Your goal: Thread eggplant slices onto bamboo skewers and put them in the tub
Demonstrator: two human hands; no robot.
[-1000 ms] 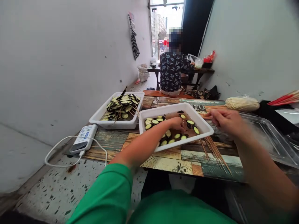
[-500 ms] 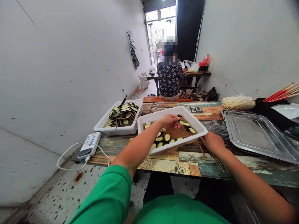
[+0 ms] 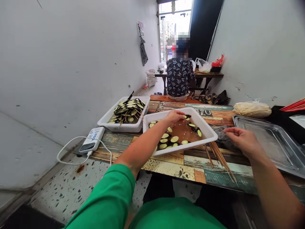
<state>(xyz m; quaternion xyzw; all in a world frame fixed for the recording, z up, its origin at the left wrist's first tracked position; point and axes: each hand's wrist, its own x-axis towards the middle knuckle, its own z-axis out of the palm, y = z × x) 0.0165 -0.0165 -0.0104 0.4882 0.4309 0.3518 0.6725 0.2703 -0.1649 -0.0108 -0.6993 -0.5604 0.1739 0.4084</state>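
My left hand (image 3: 175, 117) is closed on eggplant slices (image 3: 187, 116) at the far side of a white tub (image 3: 207, 139). Brownish water fills this tub, with several more eggplant slices (image 3: 174, 139) floating in it. To the right of the tub, my right hand (image 3: 241, 138) is raised with its fingers pinched. A thin bamboo skewer, only faintly visible, points left from those fingertips. Below that hand, loose bamboo skewers (image 3: 220, 159) lie on the table by the tub's corner.
A second white tub (image 3: 102, 122) at left holds skewered eggplant slices (image 3: 128, 109). Near the table's left end sits a white power bank (image 3: 92, 140) with a cable. Metal trays (image 3: 269, 140), a grey cloth (image 3: 221, 133) and bagged noodle-like strands (image 3: 252, 109) lie at right. A person (image 3: 179, 76) sits ahead.
My right hand has lifted from the skewers beside the tub and moved right, uncovering the bundle. My left hand now has eggplant slices at its fingertips. The view has shifted slightly.
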